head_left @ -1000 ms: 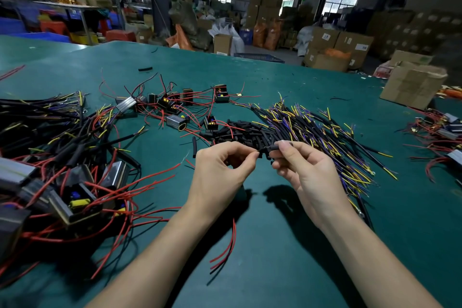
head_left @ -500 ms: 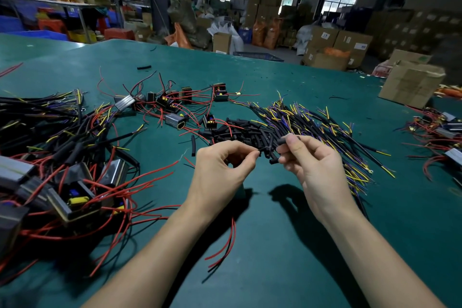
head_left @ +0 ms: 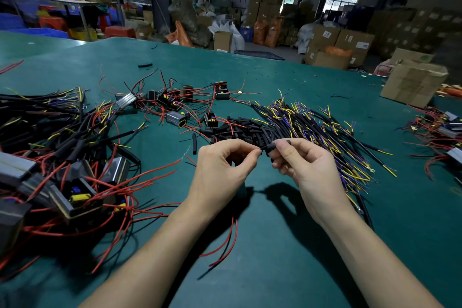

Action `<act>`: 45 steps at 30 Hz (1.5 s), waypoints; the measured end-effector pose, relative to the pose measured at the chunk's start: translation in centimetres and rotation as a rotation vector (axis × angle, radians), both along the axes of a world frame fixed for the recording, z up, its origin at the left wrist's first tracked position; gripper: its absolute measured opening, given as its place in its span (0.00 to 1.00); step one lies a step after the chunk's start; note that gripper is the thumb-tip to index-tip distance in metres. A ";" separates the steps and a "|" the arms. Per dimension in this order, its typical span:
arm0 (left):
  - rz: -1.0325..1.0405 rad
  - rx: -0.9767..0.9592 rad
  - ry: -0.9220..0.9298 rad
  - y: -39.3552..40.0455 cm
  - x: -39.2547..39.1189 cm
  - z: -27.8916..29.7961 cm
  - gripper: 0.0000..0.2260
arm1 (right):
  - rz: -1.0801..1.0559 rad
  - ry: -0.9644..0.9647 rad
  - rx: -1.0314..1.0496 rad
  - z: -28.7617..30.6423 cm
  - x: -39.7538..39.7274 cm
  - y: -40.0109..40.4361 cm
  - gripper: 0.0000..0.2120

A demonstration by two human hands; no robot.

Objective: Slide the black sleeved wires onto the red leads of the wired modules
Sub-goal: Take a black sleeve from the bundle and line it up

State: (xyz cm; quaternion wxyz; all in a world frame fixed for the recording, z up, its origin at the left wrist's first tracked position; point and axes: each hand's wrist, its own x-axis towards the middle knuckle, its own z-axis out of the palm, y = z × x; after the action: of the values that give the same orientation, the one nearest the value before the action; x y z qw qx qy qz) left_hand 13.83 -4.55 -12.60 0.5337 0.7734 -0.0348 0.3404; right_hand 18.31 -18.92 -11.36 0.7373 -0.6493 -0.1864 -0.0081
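Left hand: the left hand (head_left: 222,170) is raised over the green surface (head_left: 287,245), thumb and forefinger pinched together on the near end of a thin lead whose colour cannot be told at the fingertips.
Right hand: the right hand (head_left: 303,166) is level with the left and almost touching it, its thumb and fingers curled round a short black sleeve (head_left: 276,144) held between the two hands.
Sleeve in hand: it lies roughly level, one end pointing at the left fingertips, the other poking out past the right forefinger.
Red leads below: a few loose red leads (head_left: 228,240) trail from under the left wrist down toward the near edge of the surface.
Sleeve heap: a heap of short black sleeves (head_left: 240,130) lies on the surface just beyond the hands.
Sleeved wires: a fan of black sleeved wires (head_left: 312,125) with yellow and purple tips spreads to the right of the heap and passes behind the right hand.
Modules, far: several small wired modules (head_left: 175,105) with red leads are scattered beyond the heap.
Modules, left: a tangled pile of larger modules (head_left: 75,192), red leads and black sleeved wires fills the left side of the surface.
Right edge: more modules with red leads (head_left: 445,130) lie at the right edge.
Box: a cardboard box (head_left: 412,82) stands on the far right corner of the surface.
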 end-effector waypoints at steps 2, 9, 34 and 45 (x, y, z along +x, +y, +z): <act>-0.005 0.008 0.006 -0.1 -0.1 0.1 0.04 | -0.011 -0.005 -0.004 0.0 0.1 -0.1 0.06; -0.013 0.056 0.007 -0.1 -0.2 0.2 0.03 | -0.023 -0.023 -0.037 0.1 0.2 -0.2 0.06; -0.098 0.110 0.028 -0.3 -0.8 0.7 0.02 | 0.090 -0.121 -0.339 -0.3 -0.6 0.5 0.11; -0.181 0.085 0.121 -0.2 -0.5 0.2 0.03 | -0.050 -0.134 -0.430 1.1 1.2 -2.2 0.07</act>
State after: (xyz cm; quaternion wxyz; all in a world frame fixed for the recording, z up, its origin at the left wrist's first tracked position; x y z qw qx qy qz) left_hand 13.28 -4.78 -12.44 0.5301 0.8081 -0.0864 0.2417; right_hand 19.50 -21.11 -10.29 0.5675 -0.7939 -0.2162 -0.0294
